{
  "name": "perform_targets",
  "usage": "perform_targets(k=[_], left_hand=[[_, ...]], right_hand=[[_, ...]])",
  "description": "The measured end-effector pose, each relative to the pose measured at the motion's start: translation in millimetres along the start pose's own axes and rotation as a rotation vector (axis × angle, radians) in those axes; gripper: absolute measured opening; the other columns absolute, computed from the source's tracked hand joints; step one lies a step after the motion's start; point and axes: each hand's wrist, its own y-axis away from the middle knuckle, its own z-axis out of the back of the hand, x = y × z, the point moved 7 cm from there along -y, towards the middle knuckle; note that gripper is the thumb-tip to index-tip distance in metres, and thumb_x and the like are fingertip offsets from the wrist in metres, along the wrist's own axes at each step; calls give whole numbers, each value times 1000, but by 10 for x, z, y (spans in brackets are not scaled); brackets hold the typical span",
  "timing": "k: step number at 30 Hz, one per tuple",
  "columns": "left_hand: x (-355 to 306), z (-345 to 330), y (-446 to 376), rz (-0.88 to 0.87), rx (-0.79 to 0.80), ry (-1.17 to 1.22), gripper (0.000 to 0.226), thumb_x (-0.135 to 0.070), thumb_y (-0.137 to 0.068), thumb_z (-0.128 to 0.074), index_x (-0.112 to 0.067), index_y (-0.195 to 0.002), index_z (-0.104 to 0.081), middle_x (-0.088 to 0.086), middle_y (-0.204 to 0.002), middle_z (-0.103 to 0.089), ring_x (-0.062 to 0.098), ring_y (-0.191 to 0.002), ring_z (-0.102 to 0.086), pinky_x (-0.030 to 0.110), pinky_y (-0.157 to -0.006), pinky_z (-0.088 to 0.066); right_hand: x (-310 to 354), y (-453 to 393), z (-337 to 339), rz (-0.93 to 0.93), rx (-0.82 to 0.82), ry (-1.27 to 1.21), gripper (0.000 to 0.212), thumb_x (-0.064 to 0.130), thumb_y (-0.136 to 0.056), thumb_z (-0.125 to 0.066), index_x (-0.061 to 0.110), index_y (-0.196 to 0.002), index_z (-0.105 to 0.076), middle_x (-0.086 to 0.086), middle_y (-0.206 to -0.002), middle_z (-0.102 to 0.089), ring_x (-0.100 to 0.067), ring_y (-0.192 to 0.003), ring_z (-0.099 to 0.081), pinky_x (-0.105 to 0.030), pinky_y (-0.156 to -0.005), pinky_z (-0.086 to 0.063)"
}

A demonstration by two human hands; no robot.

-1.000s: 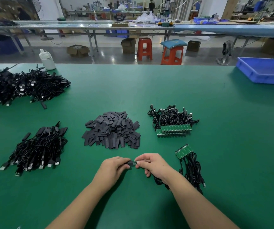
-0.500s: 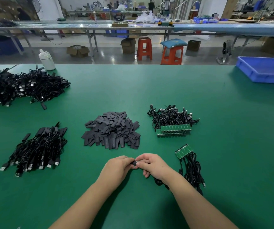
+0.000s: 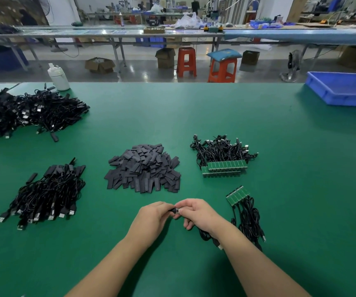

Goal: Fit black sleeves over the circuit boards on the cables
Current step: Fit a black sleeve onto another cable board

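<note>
Black sleeve [image 3: 174, 210] lies left-right, pinched between left hand [image 3: 151, 219] and right hand [image 3: 198, 214].

A green-topped table [image 3: 194, 116] fills most of the frame. At centre lies a heap of black sleeves [image 3: 143, 169]. Right of it sits a bundle of cables with green circuit boards [image 3: 223, 158], and a smaller bundle [image 3: 244, 213] lies lower right. A pile of sleeved cables [image 3: 44, 195] lies at left, a larger cable pile [image 3: 25, 113] upper left, a white bottle [image 3: 58, 77] behind it, and a blue tray [image 3: 342, 88] upper right.
</note>
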Motion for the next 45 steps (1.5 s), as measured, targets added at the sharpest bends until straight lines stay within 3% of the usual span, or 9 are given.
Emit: perform_targets(k=[7,10,14,16,23,28,33,37,45], left_hand=[[0,-71,-28,19,53,-32,19,-23,-97,-59,-22,-111,-72,-8,-100,-69,13,-92,-65,29,-84,-50],[11,-99,-37,32,83,-75,24,-27,-99,-54,-24,-117,-69,-7,-106,-67,15,-95,-63,30,-85,-49],[-12,-62,-24,-12,39,-66,22,-22,-98,-57,-19,-115,-71,-5,-104,-70,16,-93,-65,32,-82,-50],[-19,-50,-6,-35,16,-59,21,-20,-97,-59,-18,-113,-73,-5,-101,-71,17,-90,-66,32,-81,-52],[-44,-47,19,-113,-9,-84,21,-15,-92,-64,-16,-110,-74,-6,-92,-72,15,-80,-68,29,-71,-56],[-47,-64,11,-146,-3,-145,21,-12,-87,-70,-15,-108,-73,-6,-92,-72,14,-79,-69,25,-67,-55],[47,-148,-23,-70,101,-245,31,-27,-98,-56,-20,-127,-61,0,-105,-65,23,-91,-66,37,-76,-52],[34,-154,-42,-74,145,-310,27,-32,-100,-50,-23,-122,-63,-1,-104,-62,22,-93,-63,37,-78,-49],[-90,-3,41,-144,-22,-115,14,-13,-88,-71,-13,-101,-75,-1,-90,-72,17,-76,-70,29,-63,-55]], right_hand=[[-1,5,1,-6,-4,49,23,9,-98,-53,9,-120,-62,11,-63,-70,-7,-54,-59,-21,-56,-52],[11,6,-5,-8,-5,39,21,8,-98,-54,13,-116,-63,9,-64,-70,-7,-54,-59,-22,-56,-52],[14,2,-7,-17,-2,19,22,8,-98,-55,12,-118,-63,-4,-91,-76,-9,-57,-60,-22,-56,-53],[7,-1,-9,-21,0,28,24,8,-99,-53,10,-121,-63,-6,-95,-76,-9,-57,-60,-22,-56,-53],[10,-1,-29,-19,16,41,26,7,-100,-51,8,-122,-65,2,-80,-70,-8,-55,-57,-21,-55,-51],[34,2,-25,-21,23,52,20,8,-100,-52,8,-111,-69,0,-83,-69,-7,-55,-58,-21,-55,-52],[40,16,-48,-25,24,61,17,7,-100,-52,5,-104,-68,-3,-81,-66,-9,-55,-56,-21,-54,-51],[63,25,-50,-18,35,59,16,8,-100,-52,6,-102,-67,-1,-77,-63,-9,-54,-54,-21,-53,-50],[55,7,-51,-38,75,110,20,13,-102,-52,3,-112,-67,2,-71,-59,-10,-55,-56,-22,-55,-51]])
